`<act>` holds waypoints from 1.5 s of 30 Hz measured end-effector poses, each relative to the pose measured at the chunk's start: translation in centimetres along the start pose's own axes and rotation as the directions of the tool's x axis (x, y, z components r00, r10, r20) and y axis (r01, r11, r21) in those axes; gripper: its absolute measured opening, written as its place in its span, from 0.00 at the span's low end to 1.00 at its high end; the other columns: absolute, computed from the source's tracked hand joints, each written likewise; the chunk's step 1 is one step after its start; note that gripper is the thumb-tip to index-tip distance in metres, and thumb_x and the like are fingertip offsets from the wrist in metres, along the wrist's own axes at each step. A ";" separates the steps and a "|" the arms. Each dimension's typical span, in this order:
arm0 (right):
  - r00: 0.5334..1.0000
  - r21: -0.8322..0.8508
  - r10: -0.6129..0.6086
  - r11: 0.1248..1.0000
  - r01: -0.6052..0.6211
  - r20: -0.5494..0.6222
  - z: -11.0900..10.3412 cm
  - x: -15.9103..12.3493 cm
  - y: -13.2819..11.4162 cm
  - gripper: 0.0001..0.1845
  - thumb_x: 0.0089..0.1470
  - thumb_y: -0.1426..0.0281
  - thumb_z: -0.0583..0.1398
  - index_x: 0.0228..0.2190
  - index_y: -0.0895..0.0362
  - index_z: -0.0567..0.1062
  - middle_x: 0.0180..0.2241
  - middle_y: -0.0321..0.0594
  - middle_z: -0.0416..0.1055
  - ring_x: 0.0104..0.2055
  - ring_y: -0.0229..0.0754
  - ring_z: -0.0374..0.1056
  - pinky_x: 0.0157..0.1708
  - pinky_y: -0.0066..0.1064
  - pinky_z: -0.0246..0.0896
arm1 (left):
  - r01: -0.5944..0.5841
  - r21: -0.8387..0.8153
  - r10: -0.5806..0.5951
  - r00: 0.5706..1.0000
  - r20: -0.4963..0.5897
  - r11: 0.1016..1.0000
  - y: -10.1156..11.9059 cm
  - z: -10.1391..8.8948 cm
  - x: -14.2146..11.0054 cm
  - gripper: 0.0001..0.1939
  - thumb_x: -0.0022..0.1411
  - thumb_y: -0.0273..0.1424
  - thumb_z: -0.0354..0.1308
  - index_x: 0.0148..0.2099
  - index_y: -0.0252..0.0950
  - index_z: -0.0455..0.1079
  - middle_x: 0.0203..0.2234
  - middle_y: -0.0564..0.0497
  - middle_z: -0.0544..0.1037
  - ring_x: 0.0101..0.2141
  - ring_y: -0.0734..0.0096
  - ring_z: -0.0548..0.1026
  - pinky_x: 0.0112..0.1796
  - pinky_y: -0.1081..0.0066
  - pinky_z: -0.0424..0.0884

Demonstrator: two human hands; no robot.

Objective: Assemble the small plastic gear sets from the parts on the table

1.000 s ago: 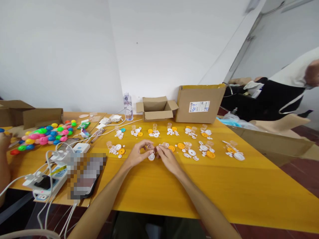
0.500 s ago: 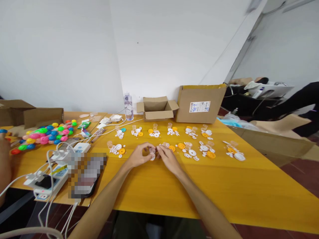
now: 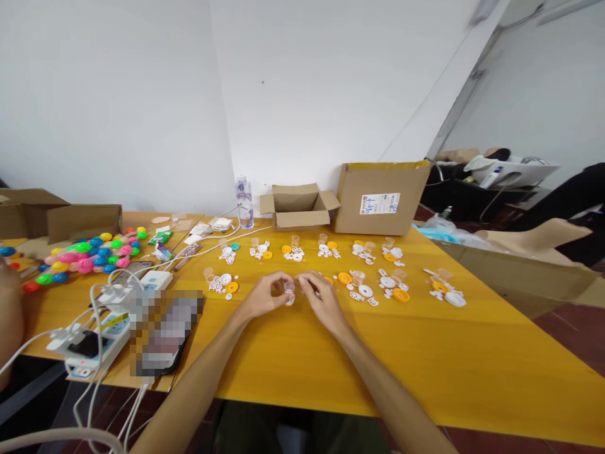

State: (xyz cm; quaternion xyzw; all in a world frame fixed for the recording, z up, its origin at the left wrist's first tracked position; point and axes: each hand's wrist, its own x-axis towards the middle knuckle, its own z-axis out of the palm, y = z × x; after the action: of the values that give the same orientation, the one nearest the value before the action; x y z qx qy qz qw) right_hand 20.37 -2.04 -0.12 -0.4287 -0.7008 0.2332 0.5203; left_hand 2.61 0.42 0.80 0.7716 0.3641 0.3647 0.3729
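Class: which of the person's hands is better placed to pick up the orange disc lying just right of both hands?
Probably the right hand: the orange disc lies just beyond its fingers, while the left hand pinches the small clear cup.

Bright even light, soft shadows, wide-angle edge distortion

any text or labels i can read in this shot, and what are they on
No text here can be read well enough to quote.
White label on the large cardboard box: blue handwriting and small print, too blurred.
Water bottle: its label is too small.
Power strip: yellow sticker and markings, illegible.
Phone beside it: pixelated.
Small parts between the left hand and right hand: no print visible.
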 end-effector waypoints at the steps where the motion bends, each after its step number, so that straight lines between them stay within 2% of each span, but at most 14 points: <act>1: 1.000 0.001 -0.002 1.000 0.002 0.002 0.0 0.0 -0.1 0.19 0.63 0.56 0.52 0.29 0.52 0.75 0.28 0.39 0.71 0.31 0.44 0.65 0.33 0.33 0.62 | 0.004 -0.003 -0.004 1.000 0.003 1.000 0.0 0.0 0.0 0.10 0.54 0.35 0.62 0.38 0.37 0.73 0.30 0.52 0.77 0.31 0.70 0.72 0.36 0.71 0.69; 12: 0.998 0.006 -0.048 0.999 0.048 0.039 0.0 -0.2 -0.2 0.16 0.64 0.60 0.53 0.30 0.53 0.75 0.31 0.41 0.73 0.34 0.45 0.67 0.35 0.34 0.63 | 0.018 -0.027 -0.017 0.999 0.030 0.999 0.0 0.0 -0.1 0.10 0.53 0.35 0.61 0.36 0.36 0.72 0.29 0.52 0.76 0.31 0.70 0.71 0.36 0.71 0.69; 23: 0.995 0.002 -0.039 0.999 0.039 0.094 0.3 -0.4 0.4 0.08 0.59 0.61 0.59 0.35 0.50 0.77 0.34 0.40 0.71 0.35 0.44 0.67 0.33 0.33 0.63 | 0.043 -0.071 -0.040 0.998 0.051 0.997 -0.1 0.3 -0.1 0.10 0.53 0.36 0.63 0.36 0.36 0.70 0.27 0.54 0.75 0.29 0.73 0.71 0.34 0.73 0.68; 28: 0.988 -0.013 -0.056 0.998 0.058 0.147 0.3 -0.5 0.6 0.06 0.57 0.65 0.61 0.36 0.50 0.77 0.36 0.39 0.72 0.38 0.45 0.68 0.39 0.36 0.64 | 0.028 -0.082 -0.022 0.997 0.080 0.996 -0.6 0.2 -0.2 0.11 0.53 0.33 0.63 0.38 0.36 0.68 0.31 0.53 0.74 0.30 0.72 0.70 0.35 0.72 0.69; 30: 0.988 -0.019 -0.054 0.998 0.057 0.146 0.3 -0.5 0.6 0.05 0.57 0.66 0.60 0.36 0.50 0.77 0.37 0.39 0.73 0.39 0.45 0.69 0.42 0.37 0.64 | 0.035 -0.071 -0.028 0.994 0.108 0.997 -0.9 0.2 -0.2 0.13 0.52 0.31 0.63 0.40 0.36 0.68 0.31 0.53 0.74 0.30 0.71 0.70 0.35 0.71 0.69; 34: 0.989 -0.022 -0.016 1.000 0.019 0.145 0.3 -0.5 0.4 0.04 0.57 0.66 0.60 0.34 0.51 0.75 0.35 0.38 0.75 0.36 0.44 0.69 0.40 0.36 0.65 | 0.028 0.011 -0.028 0.998 0.058 1.000 -1.4 0.3 -0.3 0.13 0.49 0.29 0.65 0.38 0.36 0.69 0.33 0.52 0.74 0.34 0.68 0.71 0.38 0.68 0.69; 38: 0.993 0.014 0.009 1.000 -0.011 0.119 0.4 -0.4 0.6 0.06 0.57 0.65 0.59 0.35 0.52 0.76 0.36 0.38 0.75 0.36 0.43 0.71 0.36 0.33 0.67 | 0.092 -0.137 -0.085 0.995 0.058 0.986 -1.3 0.2 0.0 0.15 0.48 0.33 0.68 0.38 0.36 0.69 0.33 0.51 0.76 0.34 0.68 0.72 0.39 0.69 0.69; 42: 0.998 0.090 0.059 0.994 -0.062 0.037 0.4 -0.2 1.0 0.11 0.56 0.61 0.59 0.38 0.53 0.77 0.38 0.41 0.76 0.37 0.43 0.73 0.34 0.31 0.70 | 0.170 -0.330 -0.172 0.985 0.024 0.928 -0.9 -0.1 0.3 0.22 0.44 0.38 0.72 0.39 0.36 0.70 0.35 0.51 0.77 0.35 0.68 0.74 0.40 0.69 0.69; 45: 0.995 0.141 0.097 0.985 -0.098 0.016 0.4 -0.1 1.2 0.13 0.55 0.60 0.60 0.39 0.53 0.77 0.38 0.41 0.77 0.36 0.43 0.74 0.34 0.32 0.71 | 0.188 -0.422 -0.216 0.976 -0.020 0.887 -0.5 -0.6 0.4 0.23 0.42 0.37 0.73 0.39 0.36 0.71 0.36 0.50 0.77 0.37 0.68 0.75 0.42 0.68 0.69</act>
State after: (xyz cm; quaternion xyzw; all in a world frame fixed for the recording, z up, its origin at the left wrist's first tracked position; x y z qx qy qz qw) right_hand 20.46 -1.49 -1.22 -0.4235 -0.6630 0.3095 0.5340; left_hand 2.15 1.14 0.74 0.6193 0.3681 0.4186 0.5530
